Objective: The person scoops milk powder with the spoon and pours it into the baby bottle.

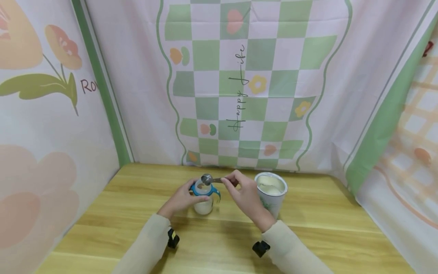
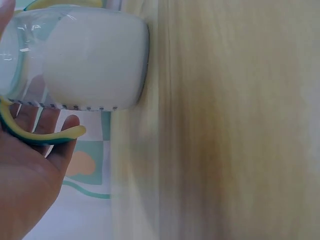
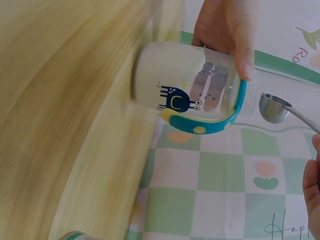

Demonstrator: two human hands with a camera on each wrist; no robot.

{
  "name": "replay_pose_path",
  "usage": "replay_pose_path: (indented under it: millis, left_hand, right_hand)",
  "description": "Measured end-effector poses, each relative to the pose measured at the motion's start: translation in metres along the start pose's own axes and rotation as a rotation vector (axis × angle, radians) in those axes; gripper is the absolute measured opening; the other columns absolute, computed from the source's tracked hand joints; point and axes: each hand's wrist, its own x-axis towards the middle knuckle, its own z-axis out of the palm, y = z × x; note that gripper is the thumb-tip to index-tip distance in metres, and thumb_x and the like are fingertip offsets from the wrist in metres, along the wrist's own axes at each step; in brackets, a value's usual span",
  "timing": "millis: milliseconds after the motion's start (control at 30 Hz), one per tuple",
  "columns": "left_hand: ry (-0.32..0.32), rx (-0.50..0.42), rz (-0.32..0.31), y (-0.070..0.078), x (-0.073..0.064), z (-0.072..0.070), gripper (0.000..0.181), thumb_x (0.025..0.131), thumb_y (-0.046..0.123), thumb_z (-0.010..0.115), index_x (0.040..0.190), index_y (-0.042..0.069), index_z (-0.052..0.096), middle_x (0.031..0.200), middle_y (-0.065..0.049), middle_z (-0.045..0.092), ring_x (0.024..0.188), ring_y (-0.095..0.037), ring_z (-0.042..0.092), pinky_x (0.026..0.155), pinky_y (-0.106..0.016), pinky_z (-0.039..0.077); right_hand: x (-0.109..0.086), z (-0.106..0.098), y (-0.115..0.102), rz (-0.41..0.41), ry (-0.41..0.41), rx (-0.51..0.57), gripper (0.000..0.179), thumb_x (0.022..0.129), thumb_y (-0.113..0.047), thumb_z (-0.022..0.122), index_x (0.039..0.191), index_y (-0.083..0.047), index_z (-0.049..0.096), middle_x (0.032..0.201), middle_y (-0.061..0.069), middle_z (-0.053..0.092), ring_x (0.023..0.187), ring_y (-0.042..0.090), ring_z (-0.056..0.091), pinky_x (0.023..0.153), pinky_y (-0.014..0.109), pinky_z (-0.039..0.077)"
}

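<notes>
A clear baby bottle with blue handles stands upright on the table, pale contents filling much of its body. My left hand grips it round the upper part, fingers behind and thumb in front. In the right wrist view, a dark cartoon animal print shows on the bottle. With fingertips and thumb, my right hand pinches the handle of a metal measuring spoon. The spoon's bowl is tipped at the bottle's open mouth. In the right wrist view, the spoon shows no powder on its outer surface.
An open white canister stands to the right, beside my right wrist, with pale powder inside. The wooden table ends at a hanging cloth at the back. More printed cloth hangs on both sides.
</notes>
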Motion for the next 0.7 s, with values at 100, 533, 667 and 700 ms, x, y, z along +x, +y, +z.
replay_pose_path:
  millis: [100, 533, 667, 700]
  left_hand:
    - [-0.009, 0.004, 0.016, 0.003, 0.001, -0.001, 0.079, 0.084, 0.043, 0.082, 0.149, 0.02, 0.044, 0.134, -0.005, 0.059, 0.124, -0.028, 0.054, 0.103, -0.057, 0.042]
    - [-0.053, 0.02, 0.086, 0.012, 0.003, -0.004, 0.077, 0.082, 0.041, 0.084, 0.147, 0.02, 0.047, 0.136, -0.01, 0.058, 0.123, -0.027, 0.054, 0.104, -0.056, 0.04]
    - [-0.051, 0.049, 0.103, 0.015, 0.005, -0.005, 0.076, 0.082, 0.044, 0.083, 0.146, 0.022, 0.048, 0.137, -0.009, 0.057, 0.124, -0.028, 0.053, 0.103, -0.057, 0.04]
    - [-0.048, 0.058, 0.109, 0.016, 0.005, -0.005, 0.076, 0.082, 0.045, 0.083, 0.146, 0.022, 0.049, 0.139, -0.008, 0.056, 0.126, -0.028, 0.052, 0.104, -0.057, 0.04]
  right_hand:
    - [0.001, -0.002, -0.001, 0.019, 0.008, 0.01, 0.006, 0.093, -0.01, 0.073, 0.092, -0.011, 0.068, 0.077, -0.006, 0.066, 0.067, 0.007, 0.06, 0.055, 0.024, 0.05]
    - [0.005, -0.012, 0.003, 0.086, 0.046, 0.034, 0.005, 0.092, -0.006, 0.073, 0.092, -0.009, 0.069, 0.078, -0.004, 0.068, 0.066, 0.008, 0.06, 0.057, 0.022, 0.05]
    - [0.007, -0.016, 0.003, 0.098, 0.054, 0.018, 0.005, 0.092, -0.006, 0.074, 0.091, -0.008, 0.07, 0.078, -0.004, 0.068, 0.066, 0.008, 0.059, 0.057, 0.022, 0.05]
    - [0.007, -0.017, 0.004, 0.101, 0.056, 0.014, 0.005, 0.092, -0.006, 0.074, 0.09, -0.008, 0.07, 0.077, -0.004, 0.068, 0.066, 0.008, 0.059, 0.056, 0.023, 0.05]
